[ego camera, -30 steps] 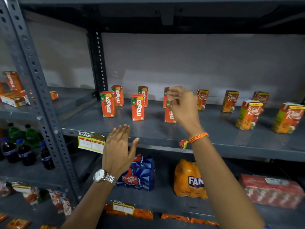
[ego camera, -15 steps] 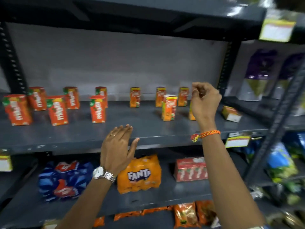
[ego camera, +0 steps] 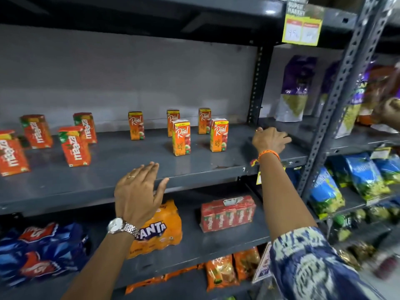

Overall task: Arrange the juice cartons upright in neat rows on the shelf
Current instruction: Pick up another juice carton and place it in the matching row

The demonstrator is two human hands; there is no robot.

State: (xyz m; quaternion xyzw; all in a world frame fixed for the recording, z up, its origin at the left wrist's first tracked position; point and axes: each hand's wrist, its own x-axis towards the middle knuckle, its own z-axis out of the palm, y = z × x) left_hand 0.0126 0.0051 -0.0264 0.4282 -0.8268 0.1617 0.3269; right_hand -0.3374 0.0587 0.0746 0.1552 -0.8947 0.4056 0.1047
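The left hand (ego camera: 138, 191) is hovering nearest, fingers spread and holding nothing, level with the front lip of the shelf (ego camera: 108, 180). The right hand (ego camera: 270, 140) is now reaching to the far right end of that shelf; half a second ago it was raised beside the front Real cartons. It is curling downward over something hidden beneath it, so I cannot tell whether it is gripping. Judged from this, a stray carton is probably being fetched. Two Real cartons (ego camera: 181, 137) are standing upright in front, three more (ego camera: 136, 125) behind, well apart. The Maaza cartons (ego camera: 74, 146) are standing further left, upright but unevenly spaced.
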